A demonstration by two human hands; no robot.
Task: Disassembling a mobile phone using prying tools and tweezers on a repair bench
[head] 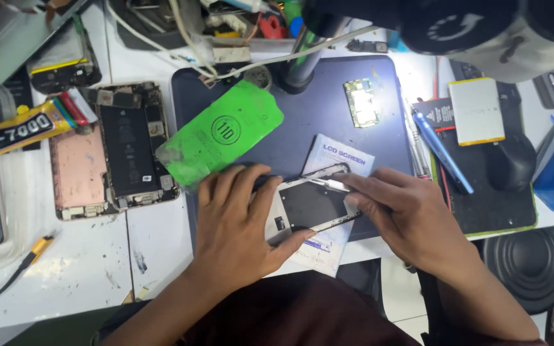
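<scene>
Two hands work over a dark blue mat (328,122) on the white table (84,275). On the mat at 10 o'clock from the hands lies a bright green sheet (222,134), oblong with rounded corners, with a black round mark in its middle. Under the phone frame (312,205) lies a white paper packet (338,157) with blue print; its corners show at 12 o'clock and at 6 o'clock of the frame. At 9 o'clock, at the table edge, a yellow glue tube (17,131) with a black label lies across. Beside it is an opened phone (133,147), its black battery showing, and a pink back cover (78,170) touches it on the left. At 2 o'clock a white flat battery (477,110) with a yellow edge lies on a black pack (440,114) with a red stripe. A small green circuit board (361,102) is on the mat at 12 o'clock.

The left hand (238,224) lies flat over the left end of the frame; its grip is loose, the fingers spread, the thumb pressing at the lower edge. The right hand (405,214) has its grip nearly closed: thumb and fingers pinch metal tweezers (331,184), whose tip touches the upper edge of the frame. The frame rests tilted in the middle of the mat, between both hands.
</scene>
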